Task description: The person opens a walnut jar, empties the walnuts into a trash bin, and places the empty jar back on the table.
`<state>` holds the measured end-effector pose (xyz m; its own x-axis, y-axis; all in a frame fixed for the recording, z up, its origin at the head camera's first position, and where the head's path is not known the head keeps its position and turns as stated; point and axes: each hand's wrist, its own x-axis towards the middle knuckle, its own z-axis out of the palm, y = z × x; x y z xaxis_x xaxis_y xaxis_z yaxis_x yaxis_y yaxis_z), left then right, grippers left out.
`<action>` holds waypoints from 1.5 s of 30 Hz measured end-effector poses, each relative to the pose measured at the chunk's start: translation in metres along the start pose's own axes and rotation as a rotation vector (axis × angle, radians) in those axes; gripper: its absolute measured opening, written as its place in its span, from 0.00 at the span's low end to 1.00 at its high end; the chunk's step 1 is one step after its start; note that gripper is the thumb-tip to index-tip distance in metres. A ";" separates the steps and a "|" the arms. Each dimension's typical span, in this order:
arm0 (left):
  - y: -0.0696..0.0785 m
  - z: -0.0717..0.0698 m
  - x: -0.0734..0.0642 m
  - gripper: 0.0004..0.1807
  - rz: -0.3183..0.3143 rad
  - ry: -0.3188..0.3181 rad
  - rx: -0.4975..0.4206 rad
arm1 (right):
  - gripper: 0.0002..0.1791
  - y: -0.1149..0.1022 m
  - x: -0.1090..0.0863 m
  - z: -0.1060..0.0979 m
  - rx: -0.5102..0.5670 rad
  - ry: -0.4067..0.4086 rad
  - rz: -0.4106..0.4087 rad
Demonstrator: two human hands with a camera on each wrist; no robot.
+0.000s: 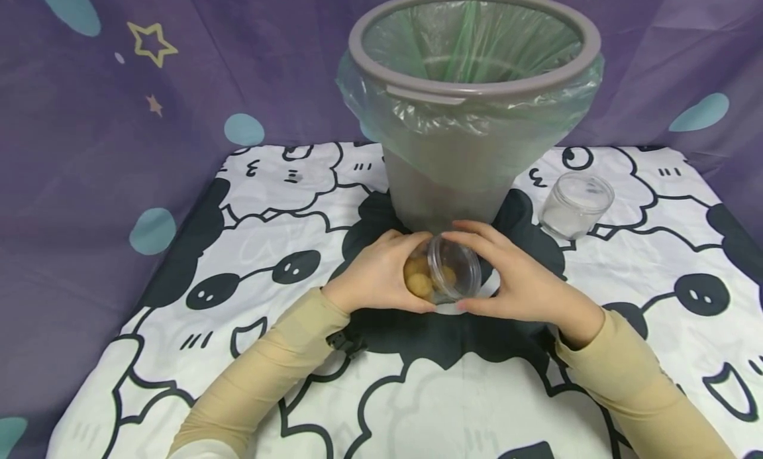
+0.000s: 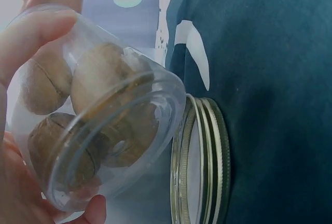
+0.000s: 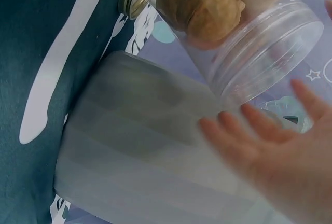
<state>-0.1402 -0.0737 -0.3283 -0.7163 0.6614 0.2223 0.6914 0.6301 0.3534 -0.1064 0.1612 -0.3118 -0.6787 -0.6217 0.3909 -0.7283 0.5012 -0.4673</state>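
Observation:
A clear plastic jar (image 1: 456, 267) is tipped over to the right, its open mouth facing my right hand. Several walnuts (image 3: 215, 14) lie inside, toward its base. My left hand (image 1: 381, 270) grips the jar around its base end, thumb and fingers curled about the wall. Beside the jar's mouth is my right hand (image 1: 515, 273), its fingers spread and relaxed; the right wrist view shows the fingertips close to the rim with nothing in them. Under the jar lies a gold-rimmed lid (image 2: 199, 162), mostly hidden in the head view.
A grey bin (image 1: 447, 174) with a green translucent liner (image 1: 369, 108) stands just behind the hands. Another clear jar (image 1: 575, 207) sits at the back right. A cartoon-printed cloth (image 1: 256, 247) covers the table, with a purple curtain (image 1: 179, 101) behind it.

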 end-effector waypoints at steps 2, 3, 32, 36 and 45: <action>0.000 0.000 0.000 0.49 0.000 0.009 -0.002 | 0.46 0.000 0.000 0.000 0.000 0.032 0.044; 0.000 0.000 0.000 0.49 0.000 0.013 -0.004 | 0.46 -0.001 0.001 0.001 -0.004 0.042 0.068; -0.002 0.001 0.001 0.49 0.001 0.002 -0.036 | 0.50 0.007 0.002 -0.003 0.042 0.045 -0.060; -0.002 0.001 0.000 0.49 -0.007 0.015 -0.046 | 0.50 0.009 0.001 -0.003 0.059 0.046 -0.051; -0.004 0.001 -0.001 0.50 -0.022 0.043 -0.084 | 0.52 0.011 -0.002 -0.005 0.269 0.025 0.031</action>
<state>-0.1418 -0.0767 -0.3312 -0.7360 0.6285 0.2516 0.6662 0.6067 0.4336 -0.1135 0.1709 -0.3135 -0.7050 -0.5920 0.3905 -0.6577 0.3397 -0.6723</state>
